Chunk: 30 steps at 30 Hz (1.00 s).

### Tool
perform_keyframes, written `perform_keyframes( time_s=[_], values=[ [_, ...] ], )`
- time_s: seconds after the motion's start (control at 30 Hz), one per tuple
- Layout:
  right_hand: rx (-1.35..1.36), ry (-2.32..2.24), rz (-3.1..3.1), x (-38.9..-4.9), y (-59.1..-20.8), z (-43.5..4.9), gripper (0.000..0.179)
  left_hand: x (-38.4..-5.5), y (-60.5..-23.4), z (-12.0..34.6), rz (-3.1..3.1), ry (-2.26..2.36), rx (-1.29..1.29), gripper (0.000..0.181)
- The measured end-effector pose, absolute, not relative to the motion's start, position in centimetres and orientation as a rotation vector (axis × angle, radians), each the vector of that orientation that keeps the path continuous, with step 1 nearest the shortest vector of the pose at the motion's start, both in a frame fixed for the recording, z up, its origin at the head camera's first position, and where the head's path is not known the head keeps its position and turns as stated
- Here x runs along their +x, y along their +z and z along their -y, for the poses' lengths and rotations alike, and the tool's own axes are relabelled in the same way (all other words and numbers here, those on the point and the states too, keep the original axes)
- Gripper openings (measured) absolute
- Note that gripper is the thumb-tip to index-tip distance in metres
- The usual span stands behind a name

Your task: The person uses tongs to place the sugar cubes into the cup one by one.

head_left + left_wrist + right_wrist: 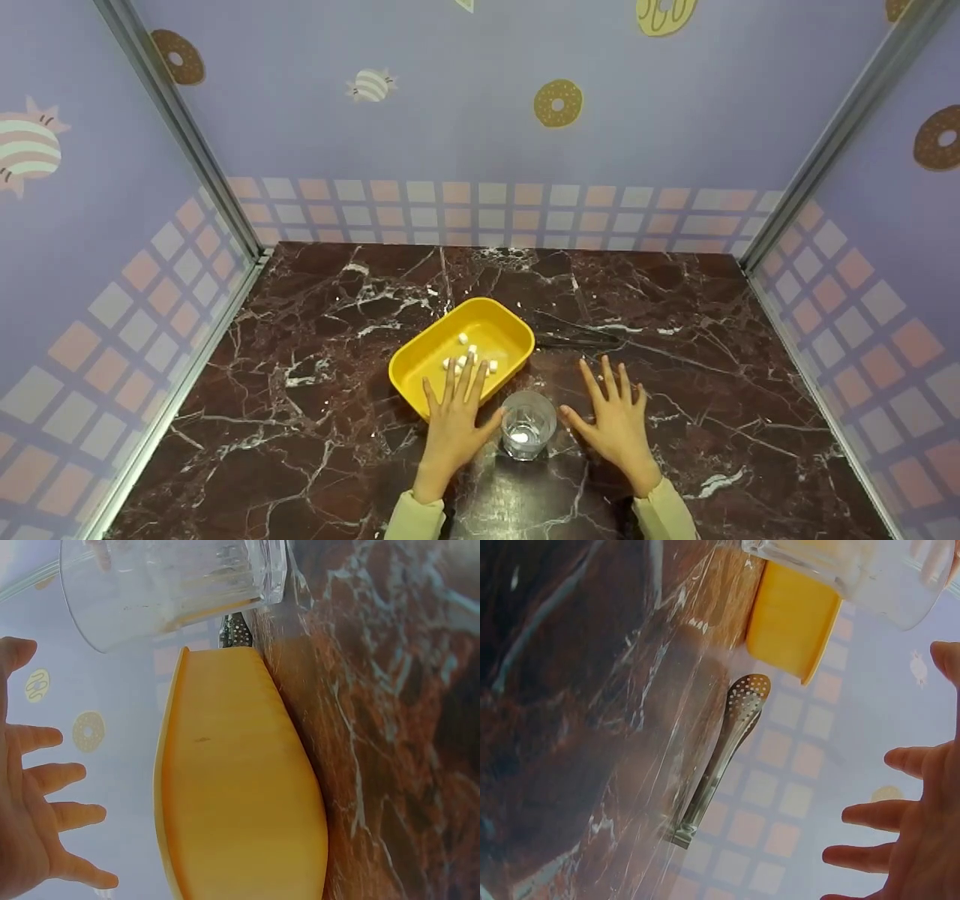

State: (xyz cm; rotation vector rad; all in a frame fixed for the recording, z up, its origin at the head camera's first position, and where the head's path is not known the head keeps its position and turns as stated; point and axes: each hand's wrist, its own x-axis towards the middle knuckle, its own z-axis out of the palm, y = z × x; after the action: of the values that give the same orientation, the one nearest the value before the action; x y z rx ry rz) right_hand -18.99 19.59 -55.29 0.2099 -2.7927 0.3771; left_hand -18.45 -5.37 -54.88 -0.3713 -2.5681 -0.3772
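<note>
Glass (pixel 529 424) between left hand (pixel 456 426) and right hand (pixel 618 427), both splayed, empty, yellow tray (pixel 429 365) of cubes (pixel 463 339) partly behind the left, tongs (pixel 577 341) past the right, lilac wall (pixel 450 139) beyond.

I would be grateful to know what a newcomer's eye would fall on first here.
Probably the bright yellow tray on the dark marbled table, with small white pieces in it. Next would perhaps come the spread left hand and right hand, one on either side of a clear glass.
</note>
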Motion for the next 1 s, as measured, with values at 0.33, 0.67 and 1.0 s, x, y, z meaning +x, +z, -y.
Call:
perform_keyframes(
  time_s=[0.33, 0.67, 1.0],
  values=[
    [0.204, 0.356, 2.766, -19.1, -55.4, -20.0, 0.075, -18.4, -55.0, 5.7, 2.524, -0.398, -0.369, 0.069],
    [0.198, 0.346, 2.766, -19.5, -55.4, -20.4, 0.075, -18.4, -54.9, 6.3, 2.519, -0.444, -0.351, 0.064],
    [0.190, 0.333, 2.778, -19.7, -55.6, -20.8, 0.073, -18.2, -55.2, 6.9, 2.515, -0.450, -0.323, 0.062]
  ],
)
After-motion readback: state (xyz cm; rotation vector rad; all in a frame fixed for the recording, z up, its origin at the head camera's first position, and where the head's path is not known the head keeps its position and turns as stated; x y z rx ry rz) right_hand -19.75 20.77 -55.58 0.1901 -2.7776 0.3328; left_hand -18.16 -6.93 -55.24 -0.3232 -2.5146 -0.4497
